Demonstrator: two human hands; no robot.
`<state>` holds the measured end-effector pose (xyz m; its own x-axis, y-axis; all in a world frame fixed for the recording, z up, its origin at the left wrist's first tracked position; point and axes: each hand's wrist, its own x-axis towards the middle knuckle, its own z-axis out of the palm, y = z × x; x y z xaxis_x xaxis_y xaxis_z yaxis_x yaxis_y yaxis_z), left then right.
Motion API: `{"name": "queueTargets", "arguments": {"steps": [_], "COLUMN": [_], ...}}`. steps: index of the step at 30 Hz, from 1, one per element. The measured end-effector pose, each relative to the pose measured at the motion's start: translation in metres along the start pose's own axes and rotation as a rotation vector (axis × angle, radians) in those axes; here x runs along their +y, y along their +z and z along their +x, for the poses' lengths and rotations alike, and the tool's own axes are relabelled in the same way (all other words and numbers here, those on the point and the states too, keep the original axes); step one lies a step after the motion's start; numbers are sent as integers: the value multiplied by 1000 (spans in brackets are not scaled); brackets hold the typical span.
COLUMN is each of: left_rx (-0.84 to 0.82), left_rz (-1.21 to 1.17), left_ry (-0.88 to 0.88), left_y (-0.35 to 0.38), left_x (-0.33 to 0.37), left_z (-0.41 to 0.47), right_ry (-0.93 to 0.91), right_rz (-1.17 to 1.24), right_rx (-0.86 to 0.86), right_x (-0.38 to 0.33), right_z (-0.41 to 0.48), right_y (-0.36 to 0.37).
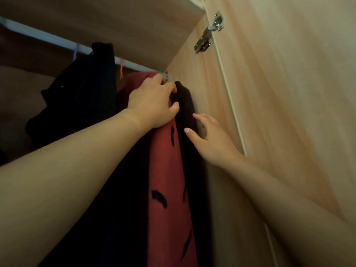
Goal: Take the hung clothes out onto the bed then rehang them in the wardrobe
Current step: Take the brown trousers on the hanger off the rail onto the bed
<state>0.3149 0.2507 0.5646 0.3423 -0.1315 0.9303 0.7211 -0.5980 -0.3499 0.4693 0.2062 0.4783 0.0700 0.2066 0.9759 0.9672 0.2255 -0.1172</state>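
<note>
- Head view: your left hand (154,102) curls its fingers round the top of the red garment (167,170), which hangs at the right end of the rail (48,38).
- Your right hand (209,137), fingers spread, reaches the dark garment (185,105) beside the wardrobe wall (212,83).

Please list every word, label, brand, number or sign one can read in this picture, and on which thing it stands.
None can be read.
The red garment bears only black brush-like marks, not letters.
The metal hinge shows no readable stamp.
</note>
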Motion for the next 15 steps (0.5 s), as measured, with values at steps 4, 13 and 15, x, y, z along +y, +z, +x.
{"name": "queueTargets", "arguments": {"steps": [4,13,15], "left_rx": [-25,12,4], "left_rz": [4,17,-29], "left_ry": [-68,-57,-68], "left_y": [13,5,6], "left_x": [-8,-50,-48], "left_z": [24,0,9], "right_ry": [-41,-56,-50], "right_rz": [15,110,125], "right_rx": [70,160,165], "right_x": [11,17,14], "right_z": [40,64,72], "right_y": [0,2,3]}}
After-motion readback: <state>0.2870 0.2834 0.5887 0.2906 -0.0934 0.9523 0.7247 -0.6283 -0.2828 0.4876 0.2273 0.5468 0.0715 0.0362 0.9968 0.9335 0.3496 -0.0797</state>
